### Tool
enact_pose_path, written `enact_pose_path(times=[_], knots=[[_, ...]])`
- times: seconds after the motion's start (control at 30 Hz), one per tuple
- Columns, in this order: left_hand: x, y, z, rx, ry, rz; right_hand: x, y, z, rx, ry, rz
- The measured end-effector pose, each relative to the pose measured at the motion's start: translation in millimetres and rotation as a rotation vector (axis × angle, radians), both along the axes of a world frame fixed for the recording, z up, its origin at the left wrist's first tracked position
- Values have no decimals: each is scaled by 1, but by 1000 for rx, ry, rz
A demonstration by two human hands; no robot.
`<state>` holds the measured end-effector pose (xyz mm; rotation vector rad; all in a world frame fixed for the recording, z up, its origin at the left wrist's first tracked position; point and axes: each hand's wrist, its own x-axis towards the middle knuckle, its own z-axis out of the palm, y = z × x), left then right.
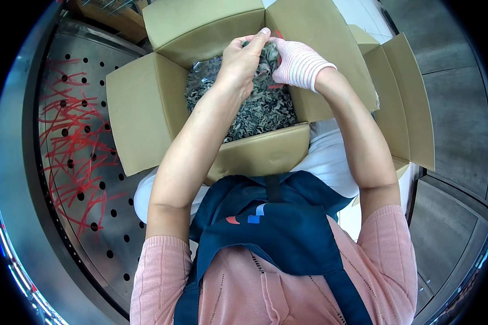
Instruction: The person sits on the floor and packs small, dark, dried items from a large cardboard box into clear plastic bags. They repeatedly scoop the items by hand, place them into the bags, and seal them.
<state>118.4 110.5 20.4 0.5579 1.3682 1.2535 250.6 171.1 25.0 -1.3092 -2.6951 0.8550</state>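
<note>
Between my hands, over an open cardboard box (pixel 133 114), is a clear plastic bag (pixel 268 58) with red printed parts and dark, curled dried pieces showing through. My bare left hand (pixel 243 60) pinches the bag's upper edge between thumb and fingers. On the other side, my right hand (pixel 299 64), in a pink-and-white striped knit glove, closes on the bag's right edge; its fingertips are partly hidden. Loose grey-black dried pieces, like dried wood ear fungus, (pixel 263 114) fill the box below. Clear plastic (pixel 206 70) lies on them beside my left wrist.
A second open cardboard box (pixel 398 103) stands at the right. On the left is a perforated metal panel (pixel 106 216) with thin red strands or marks (pixel 76 141). Dark grey cabinet panels (pixel 444 227) line the right side. My knees flank the near side of the box.
</note>
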Motion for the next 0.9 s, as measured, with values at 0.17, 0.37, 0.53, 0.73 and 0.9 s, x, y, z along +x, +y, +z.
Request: enact_pose_path(times=[0.17, 0.37, 0.53, 0.73, 0.9], knots=[[7, 0, 1, -85, 173, -5, 3, 2, -4, 40, 14, -4], [-3, -14, 12, 68, 177, -73, 9, 3, -4, 77, 31, 4], [-81, -31, -58, 71, 666, -66, 7, -2, 6, 95, -16, 12], [-107, -92, -113, -779, 1251, -790, 7, -9, 6, 89, -37, 16], [-91, -116, -122, -678, 1105, -752, 2, -12, 10, 72, -52, 30]])
